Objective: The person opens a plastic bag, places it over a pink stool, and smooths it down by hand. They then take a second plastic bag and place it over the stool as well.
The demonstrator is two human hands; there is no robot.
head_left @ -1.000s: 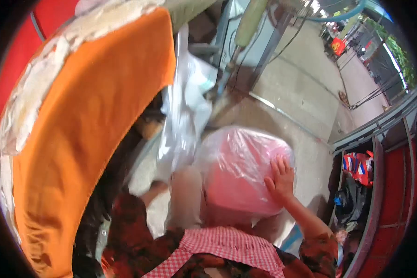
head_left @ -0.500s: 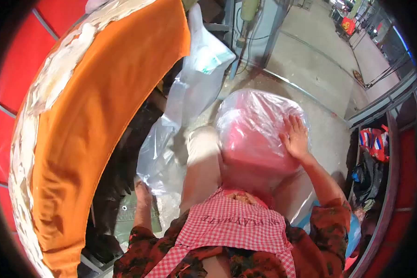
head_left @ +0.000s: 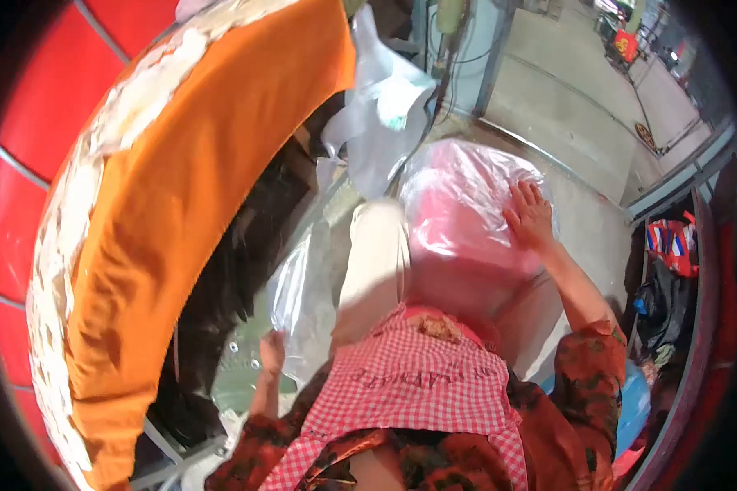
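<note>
My left hand (head_left: pixel 274 352), low on the left, is closed on the lower edge of a clear plastic bag (head_left: pixel 299 286). The plastic runs upward from it, past my knee, and looks crumpled. My right hand (head_left: pixel 534 217) lies flat, with fingers stretched, on top of a bulky pink-red bundle (head_left: pixel 458 221) covered in clear plastic. The bundle sits between my legs. What is inside it is blurred by the shiny wrap.
Orange cloth (head_left: pixel 180 213) with a ragged white border drapes over a curved edge at left. More clear plastic with a white-green patch (head_left: pixel 397 98) hangs ahead. At right, a shelf (head_left: pixel 700 270) holds a black bag (head_left: pixel 663 303) and a striped red bag (head_left: pixel 671 241). Concrete floor (head_left: pixel 561 90) extends ahead.
The plastic at my left hand has moved and now looks thinner and more drawn out. My right hand stays on the bundle. The whole view has shifted slightly.
</note>
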